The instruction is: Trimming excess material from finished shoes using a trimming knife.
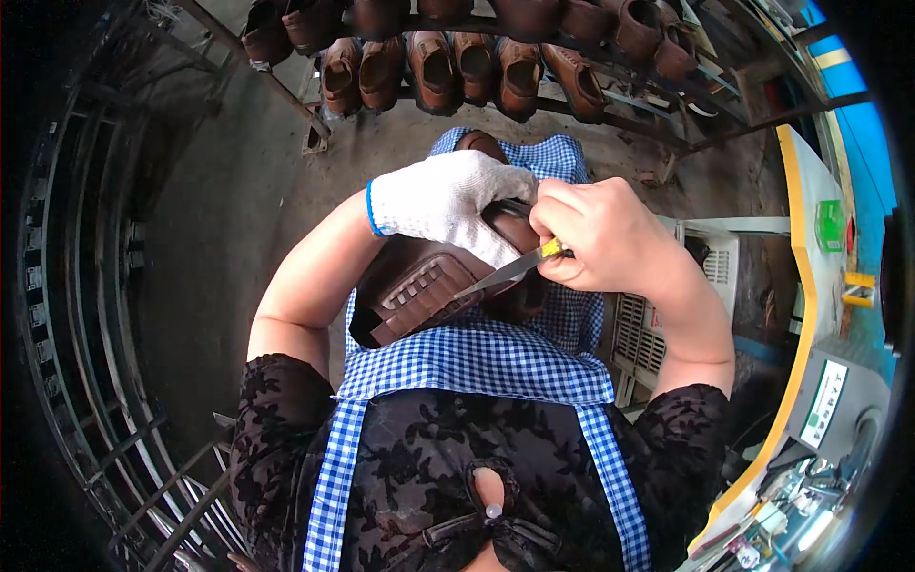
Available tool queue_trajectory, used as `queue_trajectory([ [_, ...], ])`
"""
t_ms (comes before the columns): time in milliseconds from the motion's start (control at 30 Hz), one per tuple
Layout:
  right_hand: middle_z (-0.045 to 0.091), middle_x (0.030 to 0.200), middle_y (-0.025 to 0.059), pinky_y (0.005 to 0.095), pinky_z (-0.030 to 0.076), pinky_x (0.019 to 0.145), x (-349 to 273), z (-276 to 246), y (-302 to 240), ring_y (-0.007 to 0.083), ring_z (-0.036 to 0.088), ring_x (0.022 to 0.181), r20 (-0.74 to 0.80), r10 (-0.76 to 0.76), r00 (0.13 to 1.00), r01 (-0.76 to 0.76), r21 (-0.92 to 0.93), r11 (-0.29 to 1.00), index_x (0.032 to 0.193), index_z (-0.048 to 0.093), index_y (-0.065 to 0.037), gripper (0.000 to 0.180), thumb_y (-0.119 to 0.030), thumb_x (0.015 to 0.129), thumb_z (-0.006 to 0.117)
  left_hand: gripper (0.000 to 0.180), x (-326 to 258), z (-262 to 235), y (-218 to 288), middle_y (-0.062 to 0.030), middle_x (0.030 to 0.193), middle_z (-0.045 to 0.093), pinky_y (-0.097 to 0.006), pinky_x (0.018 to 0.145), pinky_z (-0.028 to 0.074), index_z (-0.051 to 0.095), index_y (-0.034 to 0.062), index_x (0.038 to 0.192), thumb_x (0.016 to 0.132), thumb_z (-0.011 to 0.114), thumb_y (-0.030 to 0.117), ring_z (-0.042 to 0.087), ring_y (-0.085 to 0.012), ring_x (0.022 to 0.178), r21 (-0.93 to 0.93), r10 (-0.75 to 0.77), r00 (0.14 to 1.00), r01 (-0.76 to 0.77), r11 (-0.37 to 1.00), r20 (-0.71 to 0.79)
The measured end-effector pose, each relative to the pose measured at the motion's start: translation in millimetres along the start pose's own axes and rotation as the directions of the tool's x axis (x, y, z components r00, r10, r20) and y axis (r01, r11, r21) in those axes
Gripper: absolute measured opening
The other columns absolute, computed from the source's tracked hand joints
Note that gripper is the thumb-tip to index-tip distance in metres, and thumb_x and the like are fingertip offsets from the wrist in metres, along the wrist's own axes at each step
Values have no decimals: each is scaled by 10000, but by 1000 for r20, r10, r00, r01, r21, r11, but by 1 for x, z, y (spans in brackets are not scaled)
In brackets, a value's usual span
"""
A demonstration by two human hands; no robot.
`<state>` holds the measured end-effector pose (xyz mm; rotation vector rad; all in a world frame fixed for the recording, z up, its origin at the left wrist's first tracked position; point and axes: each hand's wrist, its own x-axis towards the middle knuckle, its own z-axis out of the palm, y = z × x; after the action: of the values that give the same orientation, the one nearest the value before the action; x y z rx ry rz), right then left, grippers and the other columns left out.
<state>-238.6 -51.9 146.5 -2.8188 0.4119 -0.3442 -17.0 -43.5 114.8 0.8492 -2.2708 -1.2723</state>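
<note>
Shoe (pixel 408 291) and knife (pixel 503 274) meet over the person's lap, and from where I stand it is a close business. The brown shoe lies tilted above a blue-checked apron (pixel 457 357), its ribbed face turned up and its blunt end toward the lower left. The left hand (pixel 453 202), in a white glove with a blue cuff, is clamped over the shoe's far side, thumb apart from the fingers. The right hand (pixel 615 238), bare, is curled tight round the knife's yellow-marked handle, the blade slanting down and left until its point reaches the shoe's edge (whether it bites or merely rests, I cannot tell). What would worry me is a slip: the apron is soft backing, so the shoe could roll under pressure and send the blade skidding across the brown surface, scoring it. The gloved thumb sits right beside the steel, and knit cloth looks like thin protection should the stroke jump. The point also leans toward the wearer's body, so too hard a pull might run off the edge into the apron. Ahead, more brown shoes (pixel 434 74) stand on a rack (pixel 624 119), well apart from the blade.
</note>
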Motion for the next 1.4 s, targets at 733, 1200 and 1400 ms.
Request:
queue_trajectory([
  [733, 568, 612, 3, 286, 500, 449, -49, 64, -17, 145, 599, 500, -433, 236, 870, -108, 301, 948, 1381, 513, -109, 706, -262, 761, 814, 331, -12, -57, -61, -33, 1073, 666, -275, 873, 504, 619, 50, 1168, 896, 701, 220, 624, -123, 959, -527, -272, 575, -339, 779, -772],
  [1200, 522, 595, 79, 376, 412, 438, -123, 51, -47, 255, 550, 480, -609, 564, 558, -696, 27, 717, 712, 581, -84, 241, -153, 721, 812, 536, 59, 1, -77, -75, 1276, 568, -301, 992, 428, 535, 45, 1305, 914, 660, 390, 534, -167, 1154, -739, -472, 659, -195, 645, -585],
  [1400, 494, 574, 53, 269, 368, 462, -180, 76, -4, 112, 447, 492, -820, 542, 184, -807, 189, 560, 730, 551, -27, 252, -87, 808, 784, 792, 33, 23, -127, -170, 1336, 550, -375, 1055, 399, 492, 164, 1378, 751, 704, 598, 506, -334, 1270, -24, -619, 694, 658, 752, -366],
])
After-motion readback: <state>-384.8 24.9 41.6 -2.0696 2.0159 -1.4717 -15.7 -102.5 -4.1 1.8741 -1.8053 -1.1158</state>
